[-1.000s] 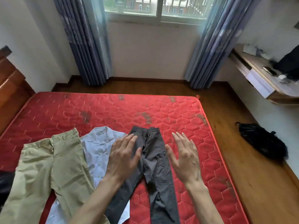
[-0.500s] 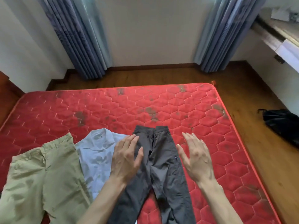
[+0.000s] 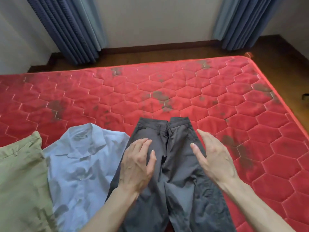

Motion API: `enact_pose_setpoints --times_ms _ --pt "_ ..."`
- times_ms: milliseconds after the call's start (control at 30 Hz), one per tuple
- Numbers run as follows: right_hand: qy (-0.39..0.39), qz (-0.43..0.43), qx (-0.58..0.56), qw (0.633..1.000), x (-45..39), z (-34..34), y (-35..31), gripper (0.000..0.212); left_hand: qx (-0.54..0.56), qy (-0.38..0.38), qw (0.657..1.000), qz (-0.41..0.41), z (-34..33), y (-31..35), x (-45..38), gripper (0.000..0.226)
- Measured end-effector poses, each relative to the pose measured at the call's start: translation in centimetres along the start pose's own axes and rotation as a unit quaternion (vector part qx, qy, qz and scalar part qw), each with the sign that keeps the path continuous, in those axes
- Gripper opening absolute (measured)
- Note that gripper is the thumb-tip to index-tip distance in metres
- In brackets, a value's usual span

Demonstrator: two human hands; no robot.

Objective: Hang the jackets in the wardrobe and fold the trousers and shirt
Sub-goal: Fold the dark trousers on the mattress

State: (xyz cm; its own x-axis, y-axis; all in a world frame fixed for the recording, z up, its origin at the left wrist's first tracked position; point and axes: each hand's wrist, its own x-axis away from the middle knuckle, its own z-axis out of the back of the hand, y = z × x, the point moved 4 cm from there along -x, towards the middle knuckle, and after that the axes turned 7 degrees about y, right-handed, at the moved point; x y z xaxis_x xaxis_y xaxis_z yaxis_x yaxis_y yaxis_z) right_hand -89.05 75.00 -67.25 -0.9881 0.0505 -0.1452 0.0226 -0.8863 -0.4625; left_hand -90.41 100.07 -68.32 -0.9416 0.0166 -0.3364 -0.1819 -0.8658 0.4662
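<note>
Both hands are over the grey trousers (image 3: pixel 170 173) right now, neither one gripping anything. Left hand (image 3: pixel 136 166) has straight fingers spread flat over the left hip side, can't tell if it's actually touching the fabric. Right hand (image 3: pixel 213 158) is loose and angled edge-on over the right side. The trousers lie flat, waistband pointing away, on a red quilted mattress (image 3: pixel 234 114) with dark stains. Just left of them is a pale blue shirt (image 3: pixel 80 164), collar up top, then khaki trousers (image 3: pixel 21 181) overlapping its edge. Blue curtains (image 3: pixel 70 27) hang behind
</note>
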Motion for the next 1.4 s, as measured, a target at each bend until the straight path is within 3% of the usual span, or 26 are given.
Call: enact_pose_setpoints --times_ms 167,300,500,633,733,867,1000,1167,1400 --pt "-0.049 -0.032 -0.015 0.998 -2.5 -6.9 3.1 0.058 -0.019 -0.005 0.999 0.025 -5.7 -4.4 0.0 0.042" --pt "-0.073 -0.137 -0.072 0.985 -5.6 -11.3 4.6 0.065 -0.043 -0.011 0.997 0.066 -9.5 -6.6 -1.2 0.042" --pt "-0.062 -0.246 -0.085 0.963 -7.8 -14.5 6.5 0.085 -0.101 -0.093 0.983 0.123 -13.4 -10.1 -3.8 0.041" --pt "-0.013 -0.242 -0.071 0.968 -7.9 -14.8 6.6 0.087 -0.100 -0.115 0.976 0.159 -14.3 -11.8 -4.9 0.054" --pt "0.028 -0.240 -0.085 0.967 -7.8 -14.8 6.7 0.070 -0.077 -0.110 0.972 0.192 -13.8 -12.0 -6.4 0.067" --pt "0.037 -0.258 -0.191 0.946 -7.4 -15.2 6.6 0.030 0.075 -0.107 0.953 0.272 -13.5 -11.5 -7.3 0.082" --pt "0.053 -0.239 -0.298 0.922 -6.6 -13.3 5.2 0.017 0.160 -0.075 0.934 0.310 -12.3 -9.8 -7.0 0.056" --pt "0.084 -0.241 -0.293 0.921 -3.9 -8.0 4.0 0.024 0.201 -0.004 0.945 0.258 -7.2 -6.1 -6.8 0.009" --pt "0.108 -0.263 -0.319 0.904 2.3 2.9 1.2 0.020 0.212 0.010 0.931 0.297 4.3 -0.2 -2.9 0.010"
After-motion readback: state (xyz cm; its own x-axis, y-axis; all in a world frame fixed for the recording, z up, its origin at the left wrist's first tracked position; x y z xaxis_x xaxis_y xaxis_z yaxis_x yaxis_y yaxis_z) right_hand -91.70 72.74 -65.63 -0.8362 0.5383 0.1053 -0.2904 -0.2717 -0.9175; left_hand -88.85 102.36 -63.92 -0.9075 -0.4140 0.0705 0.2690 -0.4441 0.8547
